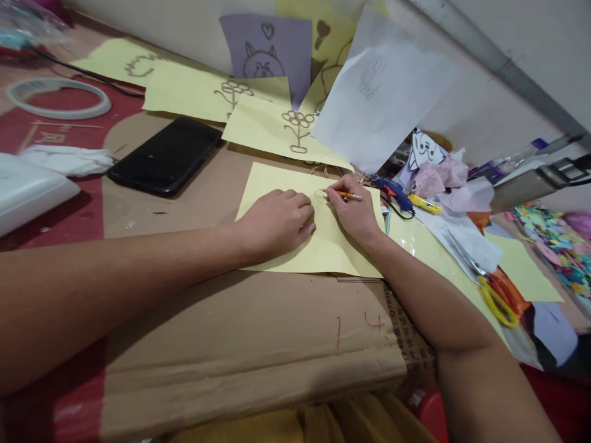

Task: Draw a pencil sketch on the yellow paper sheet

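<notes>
A yellow sheet of paper [330, 251] lies on the cardboard surface in front of me. My right hand [354, 208] rests on its right part, fingers closed around an orange pencil [349, 195]. The pencil's writing end is at a small round outline [320, 193] near the sheet's upper edge. My left hand [277, 223] lies palm down on the left part of the same sheet, its fingers loosely bent and holding nothing. Just beyond, a yellow sheet with a flower drawing [295, 129] overlaps other drawn sheets.
A black phone [166, 157] and a tape roll [59, 98] lie to the left. A white sheet with a faint drawing [373, 92] leans at the back. On the right are a blue glue gun [394, 192], a yellow cutter [425, 204], yellow-handled scissors [497, 301] and a grey bottle [526, 187].
</notes>
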The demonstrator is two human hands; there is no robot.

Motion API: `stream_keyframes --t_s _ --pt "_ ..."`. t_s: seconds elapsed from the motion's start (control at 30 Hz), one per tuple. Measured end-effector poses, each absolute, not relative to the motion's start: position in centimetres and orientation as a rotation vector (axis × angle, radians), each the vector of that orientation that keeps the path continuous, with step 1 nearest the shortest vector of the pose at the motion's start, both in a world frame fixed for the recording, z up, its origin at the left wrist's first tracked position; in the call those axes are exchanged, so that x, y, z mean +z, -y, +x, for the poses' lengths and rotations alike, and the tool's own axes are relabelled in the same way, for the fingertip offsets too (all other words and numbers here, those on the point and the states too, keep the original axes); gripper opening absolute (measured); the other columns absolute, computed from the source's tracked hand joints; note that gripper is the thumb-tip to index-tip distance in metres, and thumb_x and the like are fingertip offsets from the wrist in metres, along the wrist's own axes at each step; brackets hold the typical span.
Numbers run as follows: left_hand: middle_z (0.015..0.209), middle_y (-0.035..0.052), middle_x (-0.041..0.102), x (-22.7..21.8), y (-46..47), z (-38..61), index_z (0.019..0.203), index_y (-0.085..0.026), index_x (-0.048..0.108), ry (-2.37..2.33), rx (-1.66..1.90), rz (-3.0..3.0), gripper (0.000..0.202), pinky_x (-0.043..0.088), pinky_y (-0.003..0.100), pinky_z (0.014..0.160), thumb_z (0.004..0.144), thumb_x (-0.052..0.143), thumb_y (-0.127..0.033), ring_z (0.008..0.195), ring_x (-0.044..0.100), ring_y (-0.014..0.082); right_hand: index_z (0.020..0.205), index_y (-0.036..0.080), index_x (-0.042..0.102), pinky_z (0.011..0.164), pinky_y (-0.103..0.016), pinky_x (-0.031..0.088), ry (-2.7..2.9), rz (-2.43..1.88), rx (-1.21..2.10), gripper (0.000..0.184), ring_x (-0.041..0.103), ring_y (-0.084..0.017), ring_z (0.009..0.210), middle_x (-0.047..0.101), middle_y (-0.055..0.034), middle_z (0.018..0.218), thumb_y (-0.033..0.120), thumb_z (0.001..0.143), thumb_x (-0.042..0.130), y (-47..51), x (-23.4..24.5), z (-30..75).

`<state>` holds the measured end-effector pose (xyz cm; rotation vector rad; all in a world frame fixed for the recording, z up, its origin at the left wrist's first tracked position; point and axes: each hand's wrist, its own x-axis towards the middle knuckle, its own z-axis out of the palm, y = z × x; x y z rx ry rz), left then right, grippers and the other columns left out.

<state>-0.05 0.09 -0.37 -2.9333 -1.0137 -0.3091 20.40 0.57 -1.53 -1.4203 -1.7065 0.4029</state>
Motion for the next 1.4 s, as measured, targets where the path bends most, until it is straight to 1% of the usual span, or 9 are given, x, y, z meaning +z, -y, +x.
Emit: stream_keyframes --t_s 0.47,0.67,0.83,0.93,1.03,1.13,1.2,1.27,1.4 --pt "0.118 0.0124 0.072 -0.4 -0.1 0.0 0.115 -0.012 0.071 1.031 -0.303 -2.927 0.033 0.050 0.042 0.090 0.105 0.047 -0.033 0.108 0.066 0.0291 0.079 0.024 0.055 0.076 -0.032 0.049 1.619 -1.343 0.453 0.018 0.058 -0.014 0.077 0.062 0.0029 0.078 0.031 0.093 0.064 -0.8 -1.9 20.5" --pt "0.122 0.0125 0.072 -0.6 -0.2 0.0 0.115 -0.013 0.072 1.025 -0.299 -2.935 0.035 0.050 0.042 0.092 0.106 0.045 -0.033 0.112 0.066 0.0296 0.097 0.027 0.060 0.078 -0.031 0.049 1.632 -1.235 0.475 0.010 0.061 -0.014 0.083 0.065 0.0016 0.092 0.036 0.096 0.063 -1.4 -2.5 21.1" --pt "0.122 0.0127 0.072 -0.6 -0.2 0.0 0.116 -0.012 0.072 1.017 -0.307 -2.929 0.035 0.050 0.043 0.093 0.106 0.045 -0.033 0.112 0.066 0.0295 0.093 0.026 0.062 0.073 -0.030 0.048 1.629 -1.217 0.500 0.020 0.060 -0.014 0.079 0.064 0.0015 0.087 0.045 0.096 0.065 -1.4 -2.4 21.1" --pt "0.119 0.0127 0.072 -0.6 -0.2 -0.1 0.113 -0.013 0.073 1.002 -0.340 -2.926 0.034 0.050 0.042 0.092 0.105 0.046 -0.032 0.110 0.067 0.0285 0.099 0.026 0.064 0.075 -0.030 0.049 1.598 -1.267 0.492 0.026 0.060 -0.015 0.080 0.066 0.0002 0.088 0.052 0.098 0.062 -1.4 -1.7 21.3" --pt "0.120 0.0126 0.073 -0.6 -0.2 -0.1 0.112 -0.014 0.073 0.995 -0.362 -2.937 0.032 0.050 0.041 0.092 0.104 0.047 -0.031 0.109 0.067 0.0279 0.105 0.026 0.066 0.082 -0.034 0.052 1.638 -1.347 0.442 0.040 0.063 -0.018 0.087 0.068 -0.0024 0.093 0.063 0.100 0.053 -1.6 -0.1 22.2" --pt "0.120 0.0126 0.073 -0.6 -0.2 -0.2 0.111 -0.014 0.073 0.992 -0.391 -2.941 0.034 0.050 0.041 0.094 0.104 0.046 -0.032 0.109 0.067 0.0280 0.098 0.025 0.068 0.096 -0.045 0.051 1.767 -1.446 0.227 0.054 0.063 -0.023 0.103 0.067 -0.0065 0.099 0.070 0.101 0.040 -1.6 2.5 23.8" --pt "0.119 0.0127 0.073 -0.7 -0.2 -0.2 0.109 -0.014 0.074 0.971 -0.408 -2.948 0.034 0.050 0.042 0.093 0.103 0.045 -0.032 0.109 0.067 0.0286 0.096 0.024 0.069 0.106 -0.050 0.046 1.787 -1.505 0.006 0.054 0.059 -0.027 0.116 0.066 -0.0097 0.106 0.069 0.102 0.039 -1.0 4.3 25.0" --pt "0.117 0.0130 0.073 -0.7 -0.2 -0.3 0.106 -0.014 0.074 0.947 -0.434 -2.953 0.034 0.050 0.043 0.093 0.103 0.045 -0.031 0.109 0.066 0.0296 0.098 0.025 0.068 0.107 -0.050 0.045 1.807 -1.521 -0.125 0.047 0.058 -0.027 0.118 0.066 -0.0100 0.107 0.063 0.104 0.041 -0.1 5.7 26.2" --pt "0.119 0.0144 0.072 -1.0 -0.4 -0.3 0.107 -0.014 0.073 0.933 -0.450 -2.952 0.034 0.050 0.045 0.095 0.102 0.045 -0.032 0.113 0.065 0.0311 0.104 0.024 0.068 0.085 -0.040 0.051 1.758 -1.612 -0.079 0.030 0.064 -0.020 0.083 0.067 -0.0035 0.082 0.041 0.106 0.043 1.7 6.3 29.3"
